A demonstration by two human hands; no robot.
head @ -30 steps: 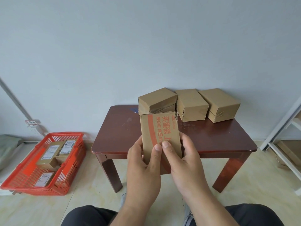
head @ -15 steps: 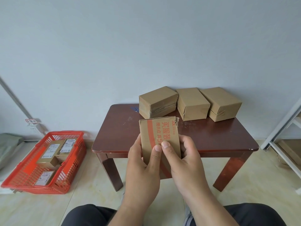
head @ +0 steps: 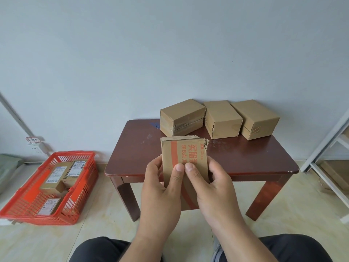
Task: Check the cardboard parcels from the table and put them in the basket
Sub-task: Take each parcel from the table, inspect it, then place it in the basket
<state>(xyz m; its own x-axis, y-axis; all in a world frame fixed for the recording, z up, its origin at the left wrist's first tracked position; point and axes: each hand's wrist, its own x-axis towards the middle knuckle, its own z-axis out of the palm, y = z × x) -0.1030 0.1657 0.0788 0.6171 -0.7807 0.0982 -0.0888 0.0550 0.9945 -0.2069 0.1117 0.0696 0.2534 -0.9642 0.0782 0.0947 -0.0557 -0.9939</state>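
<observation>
Where red basket (head: pixel 83 167) sits: parcels (head: pixel 60 176) (labelled)

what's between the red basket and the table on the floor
Nothing: in the head view, only bare tiled floor lies between the red basket and the table. The held parcel, gripped by both hands, is further right, in front of the table.

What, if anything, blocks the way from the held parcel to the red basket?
Nothing visible does. Both hands, left hand and right hand, hold the printed parcel in front of the table; the basket sits on open floor to the left, with room between its parcels.
</observation>
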